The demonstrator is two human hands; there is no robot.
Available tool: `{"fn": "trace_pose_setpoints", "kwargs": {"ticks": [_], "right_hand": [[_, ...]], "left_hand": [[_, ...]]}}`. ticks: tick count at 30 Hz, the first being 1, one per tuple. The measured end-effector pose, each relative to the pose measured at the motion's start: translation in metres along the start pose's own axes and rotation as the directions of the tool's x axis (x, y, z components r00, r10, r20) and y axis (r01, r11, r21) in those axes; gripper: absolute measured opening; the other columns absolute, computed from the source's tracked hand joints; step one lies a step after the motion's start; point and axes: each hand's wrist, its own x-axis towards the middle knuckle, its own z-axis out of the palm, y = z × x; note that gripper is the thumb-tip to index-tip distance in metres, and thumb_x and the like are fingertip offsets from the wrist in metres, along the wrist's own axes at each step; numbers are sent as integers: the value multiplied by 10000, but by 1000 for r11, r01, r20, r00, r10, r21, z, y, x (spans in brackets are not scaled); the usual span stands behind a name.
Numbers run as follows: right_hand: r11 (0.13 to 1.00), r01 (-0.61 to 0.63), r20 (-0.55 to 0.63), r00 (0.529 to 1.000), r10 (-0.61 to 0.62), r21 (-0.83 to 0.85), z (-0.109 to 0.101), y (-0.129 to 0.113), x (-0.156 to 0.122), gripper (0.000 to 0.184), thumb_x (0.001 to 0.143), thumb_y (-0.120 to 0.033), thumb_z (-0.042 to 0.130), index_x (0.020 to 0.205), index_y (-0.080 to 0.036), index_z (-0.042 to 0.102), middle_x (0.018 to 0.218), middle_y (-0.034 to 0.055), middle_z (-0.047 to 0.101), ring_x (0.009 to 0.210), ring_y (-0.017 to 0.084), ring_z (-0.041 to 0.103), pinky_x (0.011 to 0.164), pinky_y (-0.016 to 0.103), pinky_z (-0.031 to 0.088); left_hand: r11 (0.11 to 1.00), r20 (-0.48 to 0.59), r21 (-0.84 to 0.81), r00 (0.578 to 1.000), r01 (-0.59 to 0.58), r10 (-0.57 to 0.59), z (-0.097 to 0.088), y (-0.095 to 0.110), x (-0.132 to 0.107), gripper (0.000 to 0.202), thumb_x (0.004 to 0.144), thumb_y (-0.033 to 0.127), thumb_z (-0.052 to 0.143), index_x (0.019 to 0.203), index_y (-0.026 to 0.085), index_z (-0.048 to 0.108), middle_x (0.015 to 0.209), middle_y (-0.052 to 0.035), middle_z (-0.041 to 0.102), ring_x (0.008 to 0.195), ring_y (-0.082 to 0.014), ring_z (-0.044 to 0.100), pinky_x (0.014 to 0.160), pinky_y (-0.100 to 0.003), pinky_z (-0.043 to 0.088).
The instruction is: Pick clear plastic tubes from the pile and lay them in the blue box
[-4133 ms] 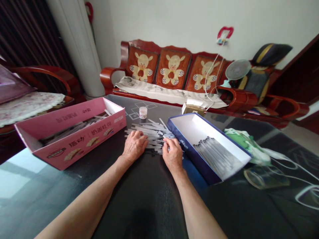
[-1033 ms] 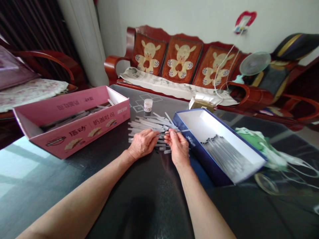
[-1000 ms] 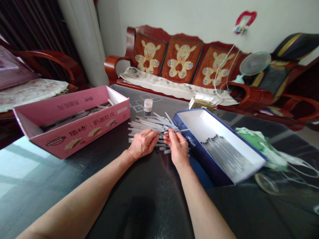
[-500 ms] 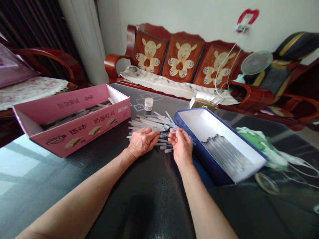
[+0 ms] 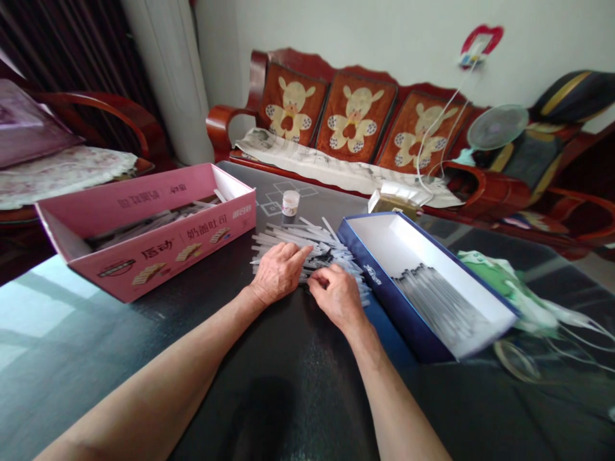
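Observation:
A loose pile of thin, whitish translucent plastic sticks (image 5: 273, 235) lies on the dark table between the two boxes. My left hand (image 5: 281, 272) rests at the pile's near left side, its fingers curled together; what they hold, if anything, is hidden. Just right of it, my right hand (image 5: 339, 296) pinches thumb and forefinger together at the pile's near edge, around something too small to make out. Beside that hand stands a blue box (image 5: 384, 314) with a white inside. Similar sticks with dark ends (image 5: 435, 294) lie side by side in it.
A long pink box (image 5: 192, 237) at the left holds more loose sticks. Behind the pile stands a small white cup (image 5: 291, 203). A tissue pack (image 5: 396, 200) sits past the blue box, and a green-and-white bag (image 5: 504, 282) with cables lies right of it.
My right hand has moved down and left, from above the pile to its near edge, beside my left hand. The thin translucent piece it held up no longer shows. The view has shifted slightly.

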Motion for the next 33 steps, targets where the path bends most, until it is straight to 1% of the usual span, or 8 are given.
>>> {"fn": "trace_pose_setpoints", "kwargs": {"ticks": [4, 10, 13, 16, 20, 25, 29, 33], "right_hand": [[991, 3, 129, 992, 14, -131, -5, -2, -3, 47, 694, -245, 681, 648, -240, 689, 682, 16, 607, 616, 157, 550, 590, 277, 387], [981, 7, 162, 986, 25, -195, -5, -4, -6, 40, 676, -235, 694, 639, -249, 699, 650, 9, 583, 585, 139, 522, 535, 255, 350], [992, 3, 126, 992, 12, -124, -6, -5, -4, 65, 676, -195, 668, 623, -231, 678, 663, 11, 594, 604, 142, 533, 563, 261, 376], [987, -69, 35, 997, 65, 143, -9, -3, 2, 47, 696, -210, 649, 649, -214, 655, 670, 0, 619, 608, 139, 549, 594, 267, 412], [704, -291, 58, 940, 335, 648, -5, 3, 8, 141, 689, -311, 699, 769, -202, 661, 603, -40, 621, 558, 114, 561, 536, 232, 440], [328, -360, 172, 858, 485, 873, 5, 6, 8, 294, 670, -319, 727, 932, -193, 686, 788, 3, 716, 679, 116, 658, 586, 214, 506], [206, -351, 213, 844, 492, 914, 10, 3, 8, 271, 655, -302, 749, 890, -191, 671, 843, 20, 731, 741, 138, 689, 609, 223, 533], [208, -334, 201, 853, 482, 919, 14, 3, 7, 287, 637, -316, 771, 881, -197, 678, 835, 1, 727, 752, 135, 683, 608, 215, 535]], "left_hand": [[1000, 3, -4, 1000, 11, -11, -1, 1, 0, 369, 912, 181, 369, 1239, 162, 537, 849, -68, 585, 764, -184, 513, 718, -319, 444], [1000, -5, -12, 1000, 13, -14, -1, 2, 0, 357, 923, 195, 350, 1224, 165, 539, 841, -66, 581, 767, -178, 511, 723, -313, 446], [1000, -19, -20, 1000, 1, -1, 0, 1, 0, 341, 930, 203, 351, 1204, 153, 547, 840, -66, 583, 765, -180, 506, 717, -312, 448], [999, -30, -42, 1000, -10, 8, -1, 2, 0, 325, 935, 215, 359, 1185, 144, 554, 836, -67, 583, 762, -180, 510, 712, -312, 452], [997, -28, -73, 1000, -12, 10, -1, 3, 1, 313, 943, 229, 357, 1173, 155, 555, 825, -61, 587, 754, -169, 530, 712, -300, 458], [991, -24, -131, 999, -25, 22, 1, 6, 0, 301, 945, 237, 370, 1180, 161, 542, 846, -61, 604, 771, -165, 561, 716, -291, 475], [988, -17, -155, 1000, -22, 19, 2, 8, -1, 297, 948, 240, 371, 1180, 162, 540, 847, -59, 602, 775, -163, 567, 707, -280, 482], [986, -3, -167, 1000, -20, 19, 0, 10, -1, 297, 952, 250, 369, 1185, 174, 537, 867, -60, 608, 786, -163, 573, 718, -279, 488]]}}
